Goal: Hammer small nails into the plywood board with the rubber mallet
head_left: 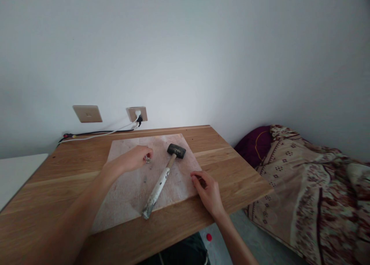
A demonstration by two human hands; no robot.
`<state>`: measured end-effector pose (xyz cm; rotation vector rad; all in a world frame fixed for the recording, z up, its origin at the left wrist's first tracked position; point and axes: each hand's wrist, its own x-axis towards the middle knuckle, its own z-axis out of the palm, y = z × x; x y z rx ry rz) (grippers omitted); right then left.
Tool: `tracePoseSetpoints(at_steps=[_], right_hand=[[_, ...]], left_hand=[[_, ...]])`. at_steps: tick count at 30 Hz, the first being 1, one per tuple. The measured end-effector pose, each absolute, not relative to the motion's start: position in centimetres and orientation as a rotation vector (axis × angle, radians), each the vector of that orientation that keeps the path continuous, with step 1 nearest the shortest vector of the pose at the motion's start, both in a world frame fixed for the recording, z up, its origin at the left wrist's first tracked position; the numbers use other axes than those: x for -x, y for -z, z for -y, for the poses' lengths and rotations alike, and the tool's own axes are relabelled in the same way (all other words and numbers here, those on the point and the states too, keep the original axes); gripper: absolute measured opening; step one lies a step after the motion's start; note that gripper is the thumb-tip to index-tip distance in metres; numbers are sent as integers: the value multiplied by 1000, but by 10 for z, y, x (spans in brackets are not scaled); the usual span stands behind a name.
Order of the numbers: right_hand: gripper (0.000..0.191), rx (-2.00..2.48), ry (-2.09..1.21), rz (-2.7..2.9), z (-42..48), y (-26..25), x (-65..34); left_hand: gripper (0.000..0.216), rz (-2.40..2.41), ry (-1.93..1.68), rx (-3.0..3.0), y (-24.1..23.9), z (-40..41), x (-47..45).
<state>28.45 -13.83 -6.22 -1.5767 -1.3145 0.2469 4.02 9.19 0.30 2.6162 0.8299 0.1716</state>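
A pale, stained sheet (127, 195) lies on the wooden table. My left hand (136, 157) is over its far part, fingers closed on a small shiny metal piece (147, 159) too small to name. Across the sheet rests a mallet (157, 189), its black head (176, 151) away from me and its worn, white-painted handle pointing toward me; neither hand touches it. At the sheet's right edge is my right hand (207, 189), thumb and fingertips brought together in a pinch. What they hold, if anything, cannot be made out.
The wooden table (231, 170) meets a white wall with a socket (137, 113), a plug and cables (98, 134) along the back edge. A white surface (20, 174) adjoins at left. Patterned bedding (289, 180) is at right. A red round object (209, 237) lies below the table.
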Motion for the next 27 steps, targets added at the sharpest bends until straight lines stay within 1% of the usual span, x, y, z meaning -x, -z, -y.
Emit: tracePoseSetpoints(at_steps=[5, 27], right_hand=[[21, 1581, -253, 1319, 139, 62, -285], [22, 1585, -267, 1331, 139, 64, -285]], left_hand=[[25, -815, -219, -2591, -3, -94, -40], [23, -760, -279, -2598, 4, -95, -40]])
